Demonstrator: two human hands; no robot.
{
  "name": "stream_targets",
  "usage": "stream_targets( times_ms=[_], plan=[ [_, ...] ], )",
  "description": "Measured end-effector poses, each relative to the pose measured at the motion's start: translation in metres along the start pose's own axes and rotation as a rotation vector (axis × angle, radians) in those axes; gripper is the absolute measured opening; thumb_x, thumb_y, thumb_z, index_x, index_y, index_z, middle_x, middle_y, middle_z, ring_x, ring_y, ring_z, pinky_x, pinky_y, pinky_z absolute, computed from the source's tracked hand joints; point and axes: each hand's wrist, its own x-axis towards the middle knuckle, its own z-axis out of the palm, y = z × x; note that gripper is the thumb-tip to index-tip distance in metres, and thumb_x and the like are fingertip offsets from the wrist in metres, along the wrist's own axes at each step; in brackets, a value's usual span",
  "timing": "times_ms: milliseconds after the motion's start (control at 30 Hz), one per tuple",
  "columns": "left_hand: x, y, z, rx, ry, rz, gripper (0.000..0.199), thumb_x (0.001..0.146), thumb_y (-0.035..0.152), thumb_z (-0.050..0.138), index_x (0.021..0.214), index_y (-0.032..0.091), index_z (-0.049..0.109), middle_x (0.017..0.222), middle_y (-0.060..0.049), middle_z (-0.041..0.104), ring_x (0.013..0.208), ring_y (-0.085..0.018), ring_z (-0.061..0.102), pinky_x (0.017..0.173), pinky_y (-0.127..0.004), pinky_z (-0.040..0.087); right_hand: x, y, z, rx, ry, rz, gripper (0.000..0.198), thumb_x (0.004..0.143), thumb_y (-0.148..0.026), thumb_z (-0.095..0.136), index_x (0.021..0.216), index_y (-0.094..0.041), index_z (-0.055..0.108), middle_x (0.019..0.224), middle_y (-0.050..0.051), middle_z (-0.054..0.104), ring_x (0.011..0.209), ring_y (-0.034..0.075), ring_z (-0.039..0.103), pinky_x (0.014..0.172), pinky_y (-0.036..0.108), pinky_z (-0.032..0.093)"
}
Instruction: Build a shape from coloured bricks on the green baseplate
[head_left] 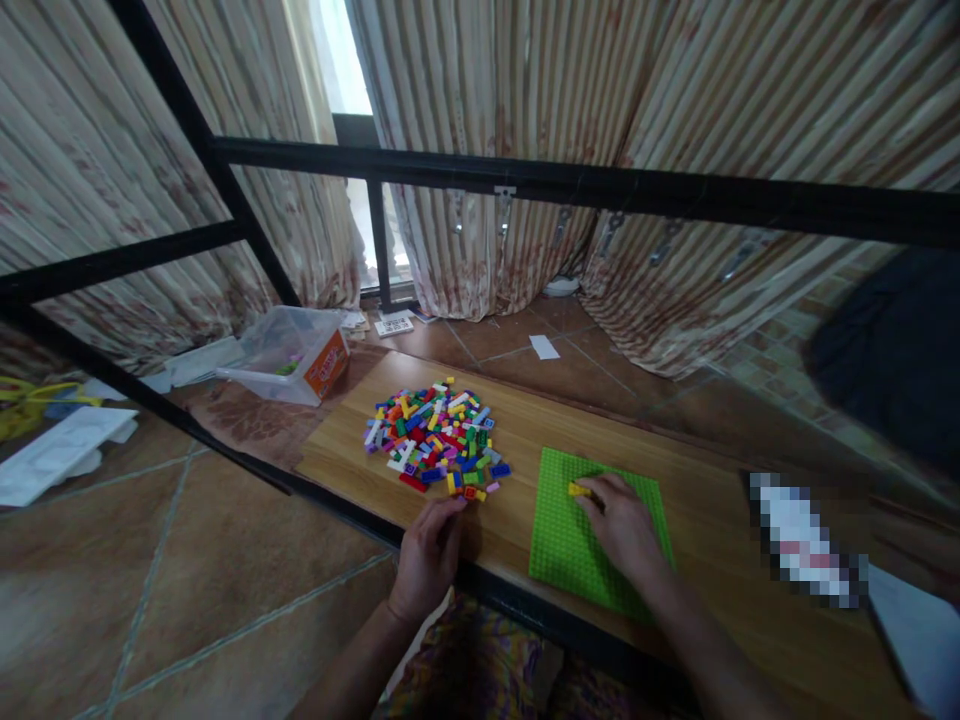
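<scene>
This looks like a room in a home. Long striped curtains [517, 80] with reddish marks on them hang down to the floor, and bright light comes in at a window [347, 60] in a gap between 2 of them. Big brown tiles [262, 570] cover the floor. Colorful toy bricks [433, 435] lie in a heap on a wooden table [525, 412], with a clear plastic box [259, 350] nearby.
</scene>
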Motion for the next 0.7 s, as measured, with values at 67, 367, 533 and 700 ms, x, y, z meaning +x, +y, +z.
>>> stream_targets(
  times_ms=[67, 367, 533, 700],
  plan=[
    [0.001, 0.0, -0.001, -0.011, -0.023, 0.004, 0.02, 0.09, 0.017, 0.049, 0.104, 0.022, 0.063, 0.102, -0.007, 0.067, 0.096, -0.018, 0.065, 0.083, -0.031, 0.053, -0.004, -0.013, 0.006, -0.087, 0.08, -0.026, 0.026, 0.087, -0.027, 0.049, 0.103, -0.019, 0.068, 0.102, 0.011, 0.061, 0.096, 0.027, 0.057, 0.086, 0.045, 0.047],
    [0.007, 0.006, -0.005, -0.02, -0.07, -0.044, 0.017, 0.089, 0.018, 0.048, 0.096, 0.021, 0.063, 0.095, -0.006, 0.068, 0.089, -0.018, 0.065, 0.08, -0.031, 0.053, 0.019, -0.08, 0.05, 0.036, -0.007, -0.204, 0.029, 0.088, -0.021, 0.048, 0.114, -0.022, 0.062, 0.116, 0.01, 0.055, 0.107, 0.027, 0.054, 0.093, 0.045, 0.047],
    [0.01, 0.002, -0.016, -0.033, -0.064, -0.078, 0.018, 0.09, 0.02, 0.048, 0.097, 0.021, 0.064, 0.093, -0.006, 0.068, 0.086, -0.017, 0.064, 0.077, -0.03, 0.052, 0.032, -0.086, 0.068, 0.076, -0.038, -0.212, 0.026, 0.086, -0.021, 0.052, 0.111, -0.023, 0.061, 0.112, 0.009, 0.056, 0.105, 0.026, 0.054, 0.09, 0.044, 0.047],
    [0.028, -0.016, -0.041, 0.108, 0.15, -0.158, 0.016, 0.087, 0.024, 0.051, 0.095, 0.02, 0.064, 0.091, -0.005, 0.067, 0.083, -0.017, 0.064, 0.076, -0.029, 0.051, 0.032, -0.085, 0.065, 0.092, -0.085, -0.202, 0.016, 0.086, -0.019, 0.052, 0.099, -0.023, 0.06, 0.105, 0.007, 0.058, 0.1, 0.024, 0.054, 0.088, 0.041, 0.045]
  ],
)
